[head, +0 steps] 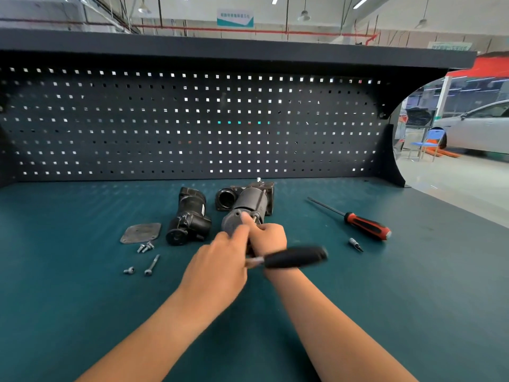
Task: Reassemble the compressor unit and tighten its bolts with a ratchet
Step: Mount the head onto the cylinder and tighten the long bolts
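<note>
With your left hand (217,260) seemingly gripping the ratchet (296,257) near its head and your right hand (268,238) curled, on what I cannot tell, at the compressor (249,201) lying unclamped on the counter (385,299) at 12 o'clock, the tool may slip and the body roll.

A vehicle repair workshop: a teal-matted worktop (82,271) backed by a dark perforated metal pegboard (165,128), a white car (479,128) parked on the pale shop floor, industrial pendant lamps (304,15) overhead.
</note>
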Tool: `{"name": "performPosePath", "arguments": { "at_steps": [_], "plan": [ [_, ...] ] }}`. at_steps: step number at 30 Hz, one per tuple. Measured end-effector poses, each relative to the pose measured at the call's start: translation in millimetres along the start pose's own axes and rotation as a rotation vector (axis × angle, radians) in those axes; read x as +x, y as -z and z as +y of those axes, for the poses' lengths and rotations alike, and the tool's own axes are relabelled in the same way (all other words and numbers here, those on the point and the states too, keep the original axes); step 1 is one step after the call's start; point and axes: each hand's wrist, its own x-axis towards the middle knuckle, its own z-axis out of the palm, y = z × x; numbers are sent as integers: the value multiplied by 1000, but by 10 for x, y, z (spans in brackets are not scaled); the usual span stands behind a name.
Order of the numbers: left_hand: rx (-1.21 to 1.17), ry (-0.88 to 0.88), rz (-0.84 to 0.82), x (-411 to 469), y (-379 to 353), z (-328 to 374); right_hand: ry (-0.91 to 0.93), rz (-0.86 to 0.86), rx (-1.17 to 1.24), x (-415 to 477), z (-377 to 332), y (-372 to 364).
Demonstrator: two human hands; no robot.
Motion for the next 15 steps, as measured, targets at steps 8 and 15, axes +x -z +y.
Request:
{"name": "performPosePath", "arguments": {
  "at_steps": [8, 15],
  "plan": [
    [-771, 243, -107, -20, -100, 5, -33, -17, 53, 30, 16, -24],
    [-2099, 808, -329, 83, 31, -100, -4, -97, 103, 22, 62, 159]
  ]
}}
